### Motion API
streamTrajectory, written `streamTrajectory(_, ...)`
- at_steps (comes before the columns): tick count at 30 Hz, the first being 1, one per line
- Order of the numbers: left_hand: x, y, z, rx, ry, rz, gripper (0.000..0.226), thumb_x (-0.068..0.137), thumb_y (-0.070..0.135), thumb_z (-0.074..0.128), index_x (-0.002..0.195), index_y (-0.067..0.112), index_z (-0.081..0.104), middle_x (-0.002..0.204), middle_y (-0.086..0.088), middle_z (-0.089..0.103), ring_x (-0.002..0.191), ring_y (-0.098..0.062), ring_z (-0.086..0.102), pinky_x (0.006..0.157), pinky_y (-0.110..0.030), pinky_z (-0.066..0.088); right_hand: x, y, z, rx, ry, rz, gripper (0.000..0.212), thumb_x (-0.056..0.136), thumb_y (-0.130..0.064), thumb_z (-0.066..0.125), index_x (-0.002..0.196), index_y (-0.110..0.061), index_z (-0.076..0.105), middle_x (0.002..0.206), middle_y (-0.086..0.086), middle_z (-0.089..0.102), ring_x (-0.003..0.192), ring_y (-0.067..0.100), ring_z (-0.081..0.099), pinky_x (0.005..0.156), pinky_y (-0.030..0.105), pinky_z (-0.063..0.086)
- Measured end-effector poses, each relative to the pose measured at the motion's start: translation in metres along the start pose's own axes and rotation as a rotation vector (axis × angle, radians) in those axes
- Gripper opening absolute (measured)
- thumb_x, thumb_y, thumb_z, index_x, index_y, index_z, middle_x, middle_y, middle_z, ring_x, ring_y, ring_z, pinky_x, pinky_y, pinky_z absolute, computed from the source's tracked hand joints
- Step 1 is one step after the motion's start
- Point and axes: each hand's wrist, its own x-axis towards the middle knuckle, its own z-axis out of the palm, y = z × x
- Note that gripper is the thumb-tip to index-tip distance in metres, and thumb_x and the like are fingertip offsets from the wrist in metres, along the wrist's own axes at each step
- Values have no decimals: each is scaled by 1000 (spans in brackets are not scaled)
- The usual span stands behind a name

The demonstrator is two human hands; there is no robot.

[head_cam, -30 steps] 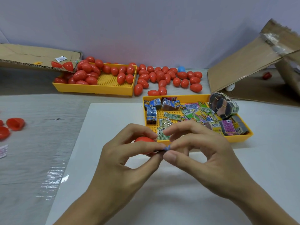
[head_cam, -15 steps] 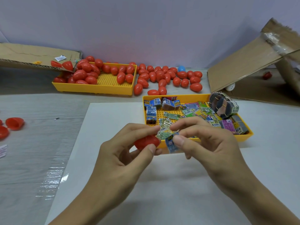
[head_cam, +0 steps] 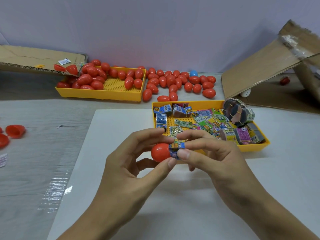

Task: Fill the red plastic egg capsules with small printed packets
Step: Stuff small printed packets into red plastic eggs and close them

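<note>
My left hand (head_cam: 131, 163) grips a red egg capsule half (head_cam: 159, 152) between thumb and fingers, its open end turned to the right. My right hand (head_cam: 213, 158) pinches a small blue printed packet (head_cam: 176, 149) folded at the mouth of that half. Both hands hover over a white sheet (head_cam: 107, 153), just in front of the near yellow tray (head_cam: 251, 148) that holds several printed packets (head_cam: 204, 122). A far yellow tray (head_cam: 103, 95) holds several closed red eggs (head_cam: 90, 78).
More red eggs (head_cam: 181, 82) and a blue one (head_cam: 193, 73) lie loose behind the near tray. Open red halves (head_cam: 14, 131) sit at the left edge. Cardboard flaps stand at the back left (head_cam: 34, 58) and right (head_cam: 259, 70). A banded packet bundle (head_cam: 238, 112) rests on the near tray's corner.
Both hands rose slightly off the sheet. My right hand brought the blue packet from apart to the open mouth of the red half, which my left hand turned sideways.
</note>
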Motion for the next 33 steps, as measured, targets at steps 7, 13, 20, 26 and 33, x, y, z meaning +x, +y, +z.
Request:
streamTrajectory(7,2,-3,-1,0,-35,26,29,78,18,75,106,20,72,106,-3,70,103,-28,68,81,-25,57,2,-1,-2,40,15,37,13,62,-29,80,71,-19,80,99,-4,72,66,5,61,56,23,49)
streamTrajectory(13,2,-3,-1,7,-10,33,32,80,19,71,112,22,74,110,-4,69,107,-25,67,81,-23,56,1,-2,1,74,18,74,9,68,-22,75,71,-15,80,96,-6,72,64,6,59,56,24,48)
streamTrajectory(20,1,-4,0,20,4,16,37,78,22,73,115,21,72,110,-4,70,107,-28,67,81,-23,57,-1,-5,3,-21,-14,37,15,72,-25,73,57,-27,75,98,-5,71,89,2,64,60,23,50)
streamTrajectory(26,2,-4,-1,42,-20,9,32,78,25,74,111,23,72,110,-2,70,105,-28,67,81,-26,58,-2,-6,5,-103,-34,-16,19,75,-29,70,57,-33,74,99,-12,68,86,0,64,63,19,51)
streamTrajectory(33,1,-6,-3,68,-31,7,32,79,26,74,110,28,73,109,0,70,104,-27,68,80,-26,59,-1,-4,5,-71,-48,3,17,76,-30,69,60,-29,76,97,-11,68,85,2,63,63,22,51)
